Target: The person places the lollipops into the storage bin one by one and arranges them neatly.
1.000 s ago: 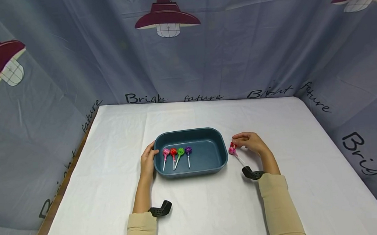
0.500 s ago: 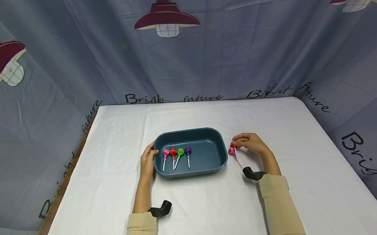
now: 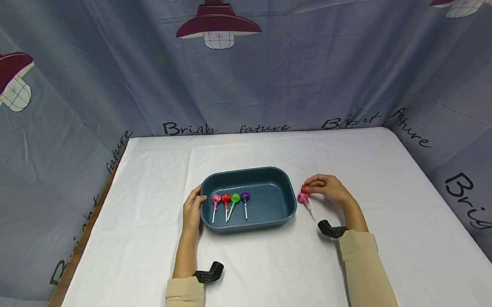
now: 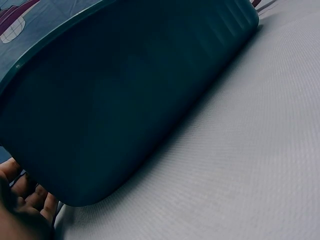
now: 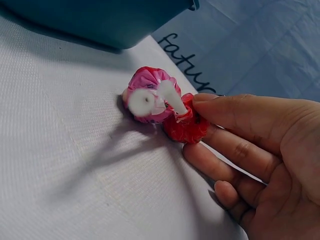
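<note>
In the head view, a dark teal tray (image 3: 273, 200) sits on the white tabletop. Inside its left half lie a pink lollipop (image 3: 217, 199), a red lollipop (image 3: 226, 199), a green lollipop (image 3: 235, 198) and a purple lollipop (image 3: 245, 197). My left hand (image 3: 193, 214) grips the tray's left end, thumb over the rim and fingers outside. Just right of the tray, my right hand (image 3: 330, 189) pinches the head of another red lollipop (image 5: 187, 129) between thumb and fingers. Another pink lollipop (image 5: 148, 80) touches it on the left. Both sticks point toward the right wrist camera.
White cloth covers the table (image 3: 264, 277). Its wooden edge (image 3: 76, 256) shows on the left. A grey-blue curtain (image 3: 308, 62) printed with lamps and lettering hangs behind and at both sides. Each wrist wears a black camera mount (image 3: 209, 273).
My right hand has shifted very slightly toward me, still pinching the red lollipop. The lollipop sticks beside it have swung a little. My left hand and the tray stay nearly still.
</note>
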The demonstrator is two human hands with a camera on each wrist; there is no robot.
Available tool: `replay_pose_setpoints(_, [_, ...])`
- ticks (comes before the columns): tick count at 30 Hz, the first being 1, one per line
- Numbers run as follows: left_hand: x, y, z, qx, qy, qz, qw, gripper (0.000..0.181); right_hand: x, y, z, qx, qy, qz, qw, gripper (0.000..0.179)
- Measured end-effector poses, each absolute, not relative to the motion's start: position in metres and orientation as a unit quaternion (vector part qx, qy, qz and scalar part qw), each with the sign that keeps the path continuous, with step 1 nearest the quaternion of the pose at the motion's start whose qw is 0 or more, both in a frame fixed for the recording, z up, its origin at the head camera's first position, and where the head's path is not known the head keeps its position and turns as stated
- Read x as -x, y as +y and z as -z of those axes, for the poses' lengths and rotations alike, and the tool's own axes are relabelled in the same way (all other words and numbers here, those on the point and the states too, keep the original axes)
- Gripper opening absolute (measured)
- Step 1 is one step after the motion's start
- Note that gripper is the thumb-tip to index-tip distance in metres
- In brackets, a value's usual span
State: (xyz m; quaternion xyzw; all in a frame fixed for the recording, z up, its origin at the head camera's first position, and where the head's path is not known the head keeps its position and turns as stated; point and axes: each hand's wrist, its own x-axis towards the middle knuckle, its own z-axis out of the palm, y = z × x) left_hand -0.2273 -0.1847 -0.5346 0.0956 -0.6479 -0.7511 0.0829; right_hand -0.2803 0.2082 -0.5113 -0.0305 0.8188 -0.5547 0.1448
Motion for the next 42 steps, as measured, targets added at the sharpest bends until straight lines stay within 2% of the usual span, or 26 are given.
replay_pose_setpoints(11, [0.227,-0.185,0.535,-0.089,-0.646,0.754,0.081,0.043,0.275,0.214,0.506,0.032,0.832,0.541,0.118,0.033])
replay_pose_setpoints(18, [0.226,-0.187,0.531,-0.086,-0.641,0.760,0.065,0.044,0.268,0.218,0.488,0.040,0.840,0.535,0.084,0.034])
replay_pose_setpoints(25, [0.226,-0.186,0.535,-0.086,-0.641,0.759,0.075,0.044,0.262,0.214,0.466,0.065,0.841,0.535,0.053,0.033])
replay_pose_setpoints(33, [0.226,-0.185,0.535,-0.088,-0.646,0.754,0.086,0.044,0.249,0.186,0.419,0.116,0.813,0.569,0.041,0.029])
replay_pose_setpoints(42, [0.227,-0.185,0.534,-0.085,-0.640,0.759,0.082,0.043,0.261,0.153,0.431,0.168,0.787,0.591,0.055,0.030])
